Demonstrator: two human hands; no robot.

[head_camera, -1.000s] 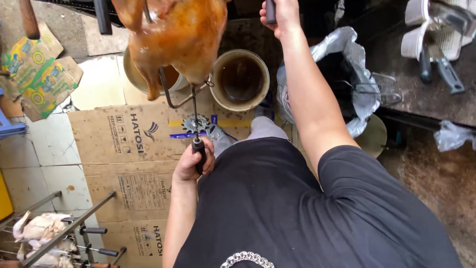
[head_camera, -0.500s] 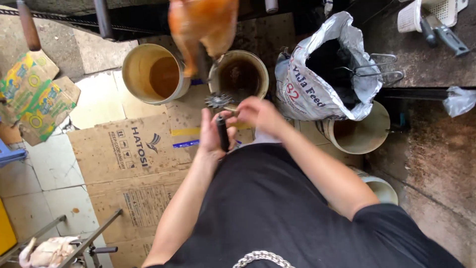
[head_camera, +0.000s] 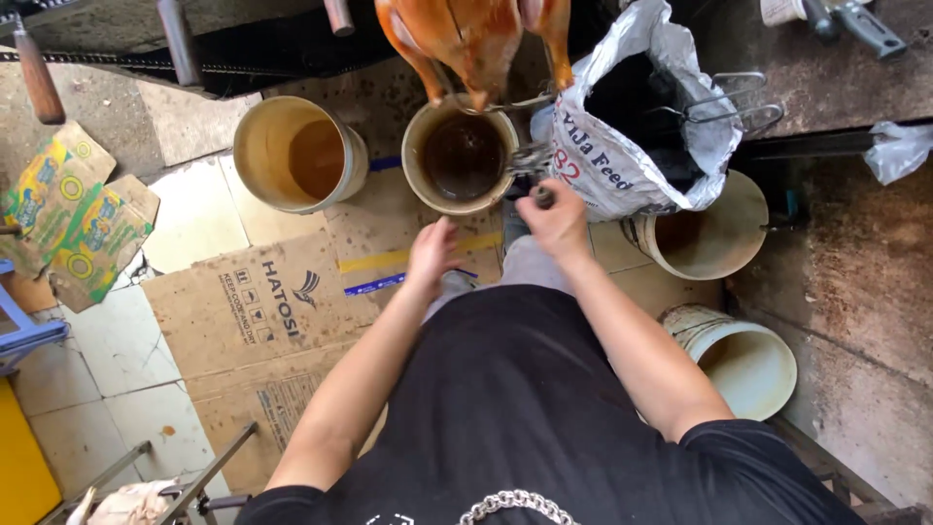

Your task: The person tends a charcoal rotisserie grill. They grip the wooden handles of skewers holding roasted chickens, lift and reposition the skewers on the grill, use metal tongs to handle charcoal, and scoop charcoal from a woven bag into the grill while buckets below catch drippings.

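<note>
Your left hand (head_camera: 431, 255) has let go and hangs open, fingers spread; your right hand (head_camera: 558, 220) pinches the hook (head_camera: 530, 160), keeping the chicken (head_camera: 473, 39) dripping over the bucket (head_camera: 461, 156).

The person wears a black short-sleeved shirt (head_camera: 525, 408) with a small white print near the collar, a silver chain necklace (head_camera: 515, 504) and grey trousers (head_camera: 530, 264). Both forearms are bare; neither hand wears a glove.
</note>
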